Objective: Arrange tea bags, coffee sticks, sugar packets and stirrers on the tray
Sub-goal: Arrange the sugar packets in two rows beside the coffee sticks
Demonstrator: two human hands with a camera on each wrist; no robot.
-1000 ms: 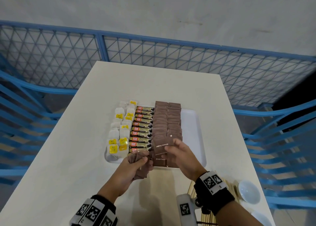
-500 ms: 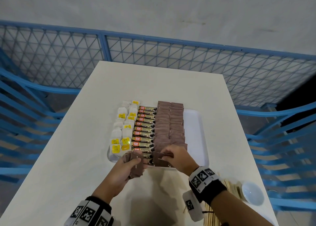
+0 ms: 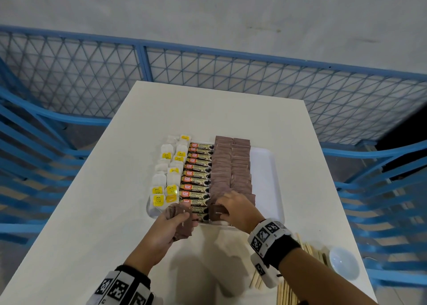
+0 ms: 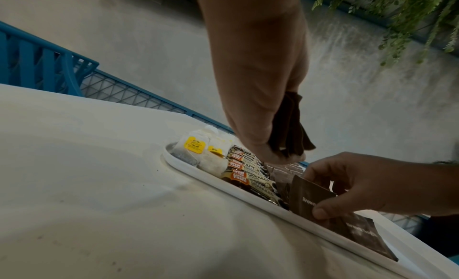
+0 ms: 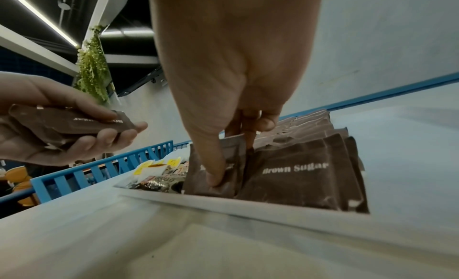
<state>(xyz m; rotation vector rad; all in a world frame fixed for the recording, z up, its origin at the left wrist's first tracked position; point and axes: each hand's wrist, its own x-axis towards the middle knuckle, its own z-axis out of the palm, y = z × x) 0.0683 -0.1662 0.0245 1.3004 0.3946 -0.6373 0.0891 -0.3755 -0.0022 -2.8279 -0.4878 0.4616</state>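
Brown sugar packet [image 3: 218,212] pinched by right hand [image 3: 235,209] at tray [image 3: 265,166] edge; left hand [image 3: 171,226] grips spare packets [image 3: 182,221]; careless seating could topple row.

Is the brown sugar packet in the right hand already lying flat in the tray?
Not yet. The right hand pinches the sugar packet tilted up, lower edge inside the tray.

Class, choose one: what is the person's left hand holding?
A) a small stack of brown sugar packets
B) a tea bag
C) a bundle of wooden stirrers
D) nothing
A: the left hand grips a small stack of brown sugar packets just off the tray, while the right hand sets one packet down.
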